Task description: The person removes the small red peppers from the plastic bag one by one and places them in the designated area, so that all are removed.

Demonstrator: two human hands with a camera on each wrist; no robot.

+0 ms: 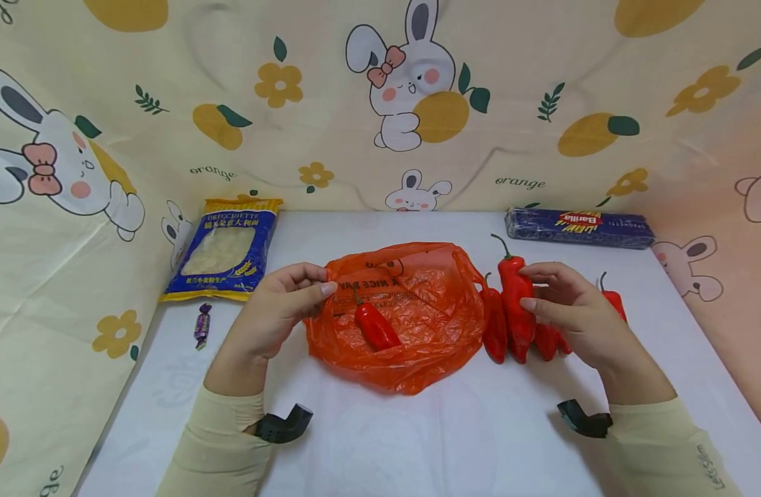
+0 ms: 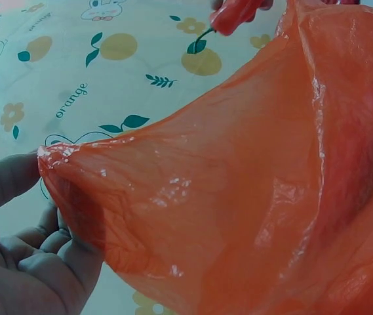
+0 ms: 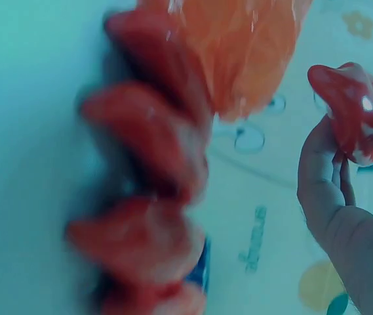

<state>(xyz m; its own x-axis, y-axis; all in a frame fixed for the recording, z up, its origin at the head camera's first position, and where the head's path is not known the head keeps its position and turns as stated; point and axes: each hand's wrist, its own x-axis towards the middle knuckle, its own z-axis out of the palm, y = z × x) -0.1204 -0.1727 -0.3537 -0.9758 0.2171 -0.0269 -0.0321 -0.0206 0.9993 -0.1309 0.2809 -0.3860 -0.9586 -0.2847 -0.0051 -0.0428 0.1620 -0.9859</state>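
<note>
My left hand [image 1: 271, 314] pinches the left edge of a thin red-orange plastic bag [image 1: 442, 310], pulling it into a point in the left wrist view. The bag's mouth is spread, and one red chili pepper [image 1: 377, 327] lies inside with its green stem showing. To the right of the bag, my right hand [image 1: 570, 310] grips another red chili pepper [image 1: 514, 293] between thumb and fingers, stem upward. The right wrist view shows that held pepper raised away from a row of peppers [image 3: 140, 239]. Part of this row is hidden behind the hand in the head view.
A blue and yellow pasta packet [image 1: 222, 252] leans at the back left, with a purple wrapped candy [image 1: 202, 326] in front of it. At the back right lies a dark blue spaghetti box [image 1: 579, 229]. One more chili pepper [image 1: 615, 304] shows beyond my right wrist.
</note>
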